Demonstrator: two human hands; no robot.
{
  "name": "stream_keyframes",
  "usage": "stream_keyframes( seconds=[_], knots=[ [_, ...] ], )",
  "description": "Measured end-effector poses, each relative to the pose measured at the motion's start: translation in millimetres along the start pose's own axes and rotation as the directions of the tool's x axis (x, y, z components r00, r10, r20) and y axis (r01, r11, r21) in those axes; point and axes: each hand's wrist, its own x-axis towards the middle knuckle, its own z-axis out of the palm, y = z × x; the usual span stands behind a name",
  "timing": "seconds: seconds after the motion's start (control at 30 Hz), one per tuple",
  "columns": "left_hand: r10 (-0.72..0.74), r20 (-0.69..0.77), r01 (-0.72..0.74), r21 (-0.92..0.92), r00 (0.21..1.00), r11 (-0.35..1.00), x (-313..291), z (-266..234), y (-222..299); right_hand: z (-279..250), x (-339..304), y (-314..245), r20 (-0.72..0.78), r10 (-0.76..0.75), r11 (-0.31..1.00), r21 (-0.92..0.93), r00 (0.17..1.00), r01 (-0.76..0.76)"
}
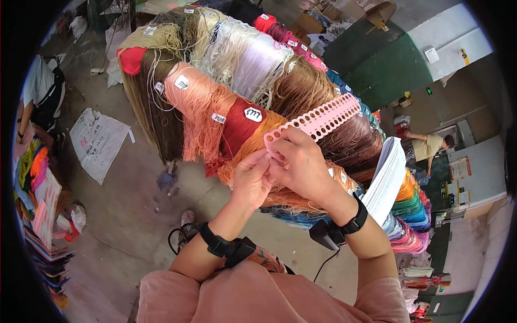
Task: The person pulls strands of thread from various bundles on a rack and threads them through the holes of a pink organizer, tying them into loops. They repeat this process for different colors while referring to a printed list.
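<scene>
Both hands meet over the heaped skeins of thread. My right hand [304, 167] is closed at the near end of a pink thread card [334, 116], a long strip punched with two rows of round holes. The card slants up to the right above brown thread [301, 89]. My left hand [252, 177] is pinched beside the card's near end, fingertips against those of the right. Whatever lies between its fingers is too small to make out. Orange thread [256, 132] and a dark red skein [237, 129] lie just beyond my hands.
Skeins in many colours, with white tags, cover the rack ahead. White paper sheets [385, 183] hang over its right side. A white sack [101, 144] lies on the floor at left, near bright thread bundles [37, 161]. A dark green cabinet [371, 64] stands far right; two other people are around.
</scene>
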Motion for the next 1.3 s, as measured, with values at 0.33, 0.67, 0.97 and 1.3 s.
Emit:
stream_keyframes(
  seconds=[0.33,0.67,0.97,1.3],
  knots=[
    [0.070,-0.042,-0.056,0.268,0.997,0.962,3,7,4,-6,7,8,0.174,0.130,0.988,0.065,0.976,-0.143],
    [0.105,-0.015,-0.088,0.439,0.994,0.894,-3,1,12,-13,10,6,0.261,0.143,0.952,0.229,0.955,-0.205],
    [0.134,-0.087,-0.093,0.366,0.987,0.926,-11,-21,39,-15,14,8,0.309,0.187,0.982,-0.087,0.933,-0.168],
    [-0.033,-0.047,0.037,0.072,0.998,0.997,-12,-32,55,-9,14,16,0.355,0.188,0.958,0.140,0.916,-0.251]
  ],
)
